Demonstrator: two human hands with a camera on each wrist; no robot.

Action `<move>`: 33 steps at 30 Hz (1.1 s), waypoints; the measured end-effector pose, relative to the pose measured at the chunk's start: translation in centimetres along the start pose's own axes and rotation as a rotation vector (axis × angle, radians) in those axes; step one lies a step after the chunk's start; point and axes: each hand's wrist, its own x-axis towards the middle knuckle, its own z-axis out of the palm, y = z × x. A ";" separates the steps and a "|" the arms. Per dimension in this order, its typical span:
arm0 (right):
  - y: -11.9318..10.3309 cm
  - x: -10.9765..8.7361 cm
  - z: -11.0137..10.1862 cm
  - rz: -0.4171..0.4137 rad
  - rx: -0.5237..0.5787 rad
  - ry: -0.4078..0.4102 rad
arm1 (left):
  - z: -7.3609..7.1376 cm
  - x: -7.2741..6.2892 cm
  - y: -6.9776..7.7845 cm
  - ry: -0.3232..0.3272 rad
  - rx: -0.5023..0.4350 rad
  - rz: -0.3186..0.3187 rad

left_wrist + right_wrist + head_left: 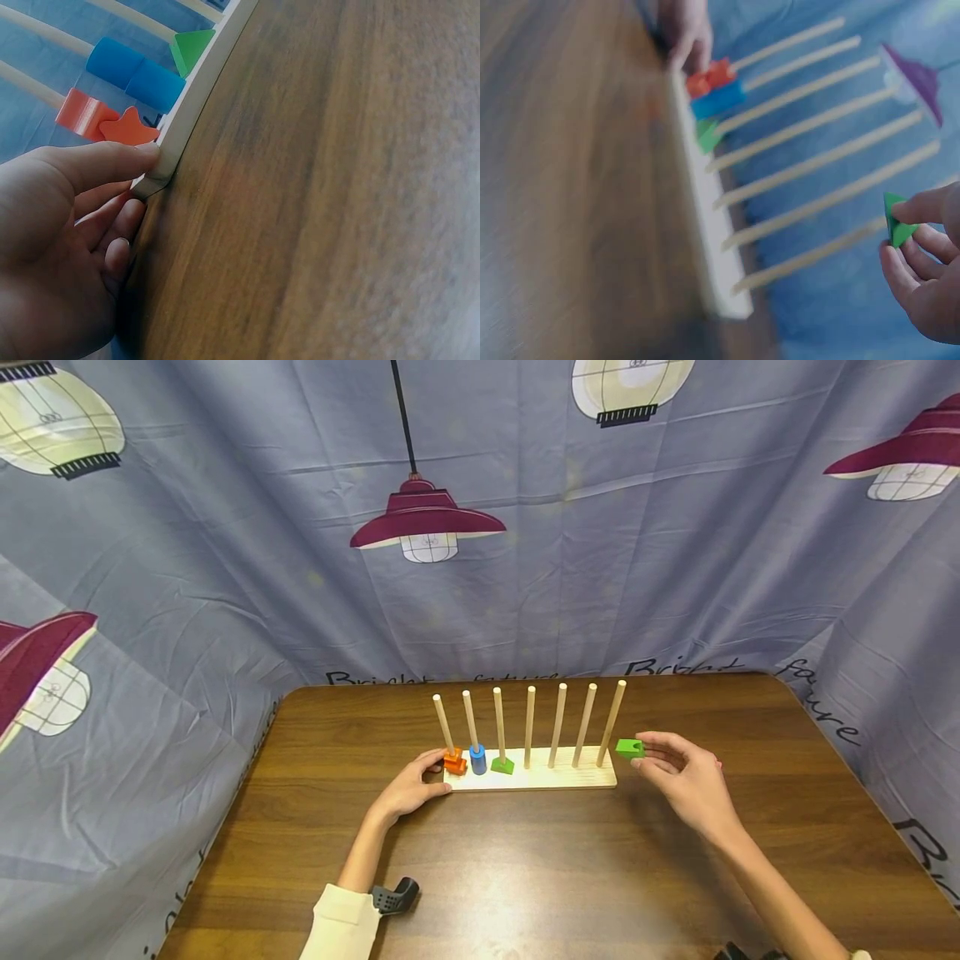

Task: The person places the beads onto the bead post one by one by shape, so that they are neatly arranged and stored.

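Observation:
A pale wooden base [540,777] with several upright pegs [558,727] stands on the table. My left hand [408,789] grips its left end, thumb on the front edge in the left wrist view. On the leftmost peg sit orange star-shaped blocks [129,127], stacked. The second peg carries blue cylinders [135,73], and the third a green triangular block [191,51]. My right hand [693,785] pinches another green triangular block [898,220] between thumb and fingers, in the air just right of the rightmost peg. The remaining pegs hold no blocks.
The brown wooden table [525,877] extends around the base. A grey-blue curtain [525,610] printed with lamps hangs behind and at the sides. Something small and red [719,765] shows behind the right hand, mostly hidden.

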 end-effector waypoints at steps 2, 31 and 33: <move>-1.3 0.6 0.4 -0.030 0.046 0.005 | 0.0 0.0 0.0 0.007 0.009 0.005; -10.4 7.3 10.9 -0.332 -0.047 -0.047 | 0.1 0.1 -0.1 -0.012 -0.026 -0.003; -10.4 7.5 11.3 -0.334 -0.081 -0.038 | 0.1 0.1 -0.1 -0.013 -0.030 -0.003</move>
